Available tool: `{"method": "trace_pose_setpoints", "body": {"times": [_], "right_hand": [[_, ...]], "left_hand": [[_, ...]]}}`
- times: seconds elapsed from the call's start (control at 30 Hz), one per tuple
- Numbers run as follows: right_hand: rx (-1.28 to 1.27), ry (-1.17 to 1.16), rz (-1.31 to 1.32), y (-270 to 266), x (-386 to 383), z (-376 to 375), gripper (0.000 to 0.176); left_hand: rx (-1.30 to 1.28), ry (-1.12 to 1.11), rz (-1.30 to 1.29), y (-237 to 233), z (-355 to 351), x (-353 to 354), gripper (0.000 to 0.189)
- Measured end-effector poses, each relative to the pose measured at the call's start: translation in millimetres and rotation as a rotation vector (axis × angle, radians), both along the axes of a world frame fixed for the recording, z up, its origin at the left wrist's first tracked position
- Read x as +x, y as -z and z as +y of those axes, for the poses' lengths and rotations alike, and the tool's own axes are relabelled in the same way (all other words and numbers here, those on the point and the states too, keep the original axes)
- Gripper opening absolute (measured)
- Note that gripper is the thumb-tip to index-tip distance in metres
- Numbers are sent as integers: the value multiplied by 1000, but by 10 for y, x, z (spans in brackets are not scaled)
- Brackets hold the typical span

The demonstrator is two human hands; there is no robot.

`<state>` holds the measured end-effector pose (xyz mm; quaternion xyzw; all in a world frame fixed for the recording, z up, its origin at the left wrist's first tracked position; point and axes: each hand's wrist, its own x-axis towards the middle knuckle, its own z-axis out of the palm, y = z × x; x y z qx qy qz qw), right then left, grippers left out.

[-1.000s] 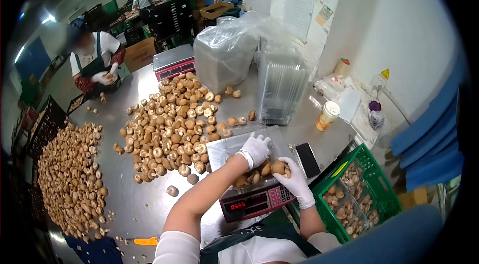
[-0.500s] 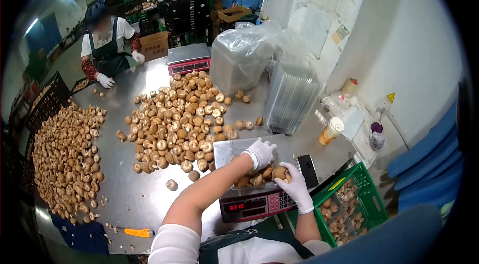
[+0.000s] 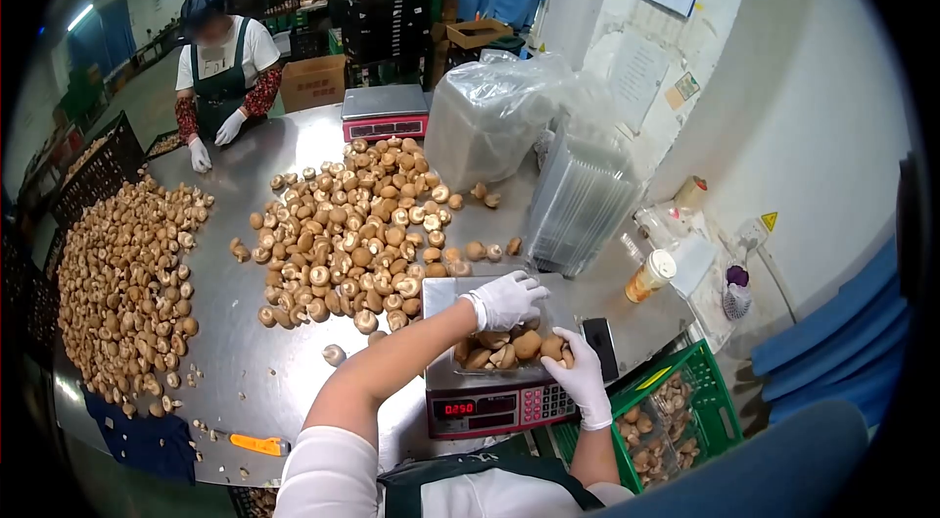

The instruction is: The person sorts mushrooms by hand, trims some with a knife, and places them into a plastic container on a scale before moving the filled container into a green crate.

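Note:
A clear plastic tray of brown mushrooms [image 3: 499, 353] rests on a red digital scale [image 3: 458, 425], whose display reads 0250. Gloved in white, my left hand [image 3: 509, 302] reaches over the tray's far side, palm down, with fingers stretched out; I see nothing in it. At the tray's right end, my right hand [image 3: 584, 379], also gloved, has thumb and fingers around a mushroom [image 3: 552, 348]. Just beyond the tray, loose mushrooms [image 3: 343, 234] are heaped on the metal table [image 3: 264, 371].
Stacked clear trays [image 3: 583, 195] and a bagged stack [image 3: 480, 121] stand behind. A phone [image 3: 599, 347] and cup [image 3: 651, 275] are at right, above a green crate [image 3: 720, 391]. An orange cutter [image 3: 257, 444] lies front left. A co-worker [image 3: 220, 68] stands across the table.
The display has gone from 0310 to 0250. My left hand has stayed over the tray, and my right hand has shifted slightly at its end. The co-worker's hands have come closer together.

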<state>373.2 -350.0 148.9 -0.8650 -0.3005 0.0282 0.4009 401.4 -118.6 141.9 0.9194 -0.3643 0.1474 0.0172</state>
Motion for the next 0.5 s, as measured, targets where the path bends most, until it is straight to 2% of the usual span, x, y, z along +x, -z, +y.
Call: {"method": "trace_pose_setpoints", "body": {"times": [0.07, 0.1, 0.13, 0.2, 0.23, 0.27, 0.33, 0.4, 0.43, 0.47, 0.5], "right_hand": [[39, 1, -14, 11, 36, 3, 49], [38, -1, -14, 7, 49, 8, 49], [65, 2, -42, 0, 64, 17, 49], [92, -2, -69, -34, 96, 62, 49], [97, -5, -78, -66, 116, 102, 49], [103, -9, -85, -101, 138, 151, 49], [59, -55, -119, -191, 184, 250, 48], [59, -103, -114, -253, 188, 359, 48], [188, -109, 16, -241, 137, 424, 48], [184, -130, 27, -257, 60, 501, 48], [245, -205, 74, -299, -49, 592, 48]], "left_hand": [[-227, -15, 25, -46, 53, -25, 22], [-338, -35, -55, -96, 91, -57, 23], [-340, -38, -56, -129, 93, -123, 23], [-1154, -204, 468, -178, 75, -296, 19], [-1329, -181, 460, -68, 93, -354, 21], [-1371, -304, 580, -299, 130, -606, 24], [-1468, -339, 475, -149, 233, -848, 26], [-1759, -328, 742, -139, 302, -1239, 27], [-1941, -307, 828, -94, 273, -1408, 28], [-1949, -243, 784, 8, 262, -1570, 29], [-2066, -219, 844, 87, 231, -1737, 30]]}}
